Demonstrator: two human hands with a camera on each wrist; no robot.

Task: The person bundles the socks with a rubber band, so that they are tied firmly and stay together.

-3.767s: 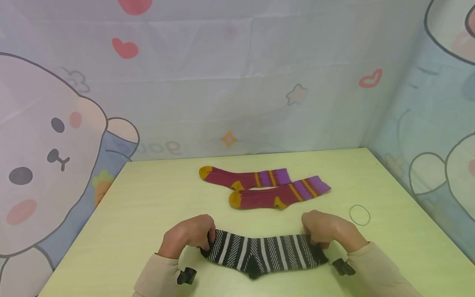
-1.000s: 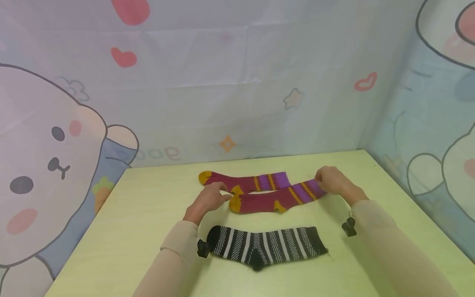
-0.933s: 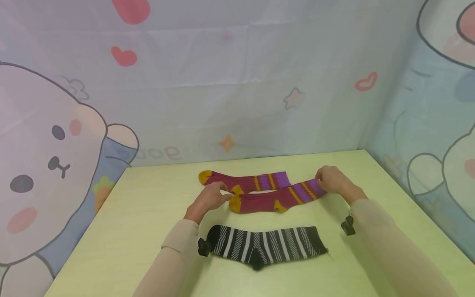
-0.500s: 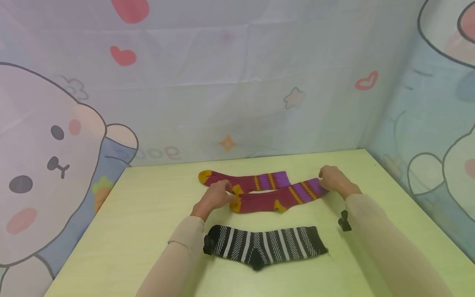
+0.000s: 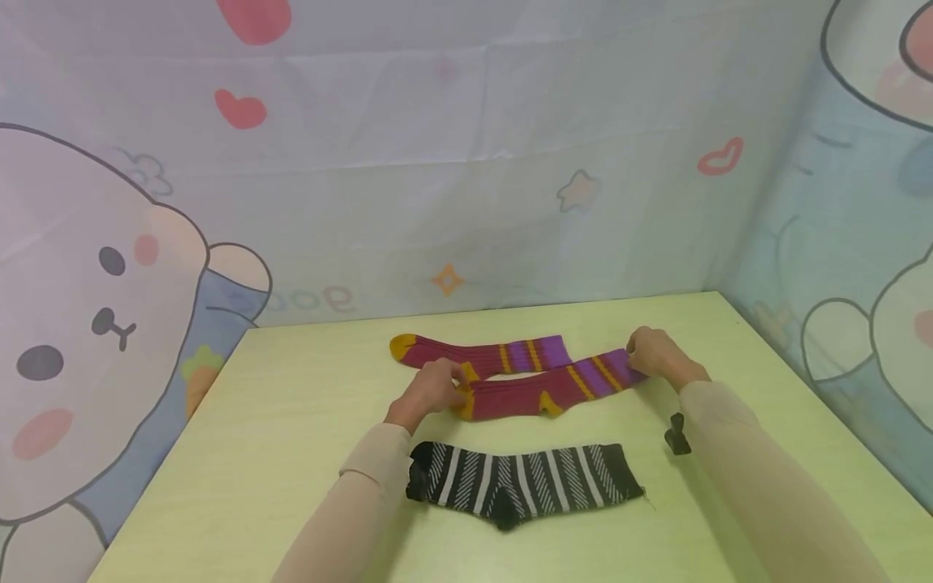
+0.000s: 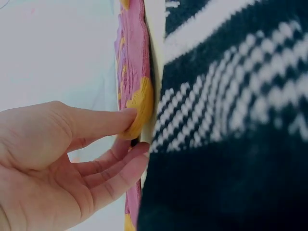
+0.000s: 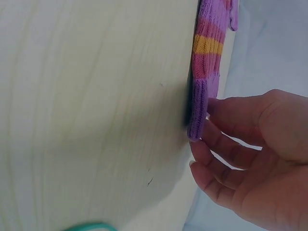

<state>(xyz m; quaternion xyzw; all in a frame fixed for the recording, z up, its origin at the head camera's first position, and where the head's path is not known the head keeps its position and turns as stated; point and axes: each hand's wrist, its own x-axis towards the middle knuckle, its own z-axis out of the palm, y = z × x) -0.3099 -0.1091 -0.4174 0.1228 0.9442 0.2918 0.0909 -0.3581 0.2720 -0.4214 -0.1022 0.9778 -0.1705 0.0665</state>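
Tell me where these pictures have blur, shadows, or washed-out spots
Head view: soft shadow along the right sleeve; left wrist view: the black-and-white sock looks soft up close, the backdrop washed out; right wrist view: a soft shadow crosses the table near the pinched maroon sock, and the green band looks soft.

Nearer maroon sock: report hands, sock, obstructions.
Left hand pinches yellow toe; right hand pinches purple cuff. Nearer maroon sock spans between them. Other maroon sock close behind; nothing seen atop nearer one.
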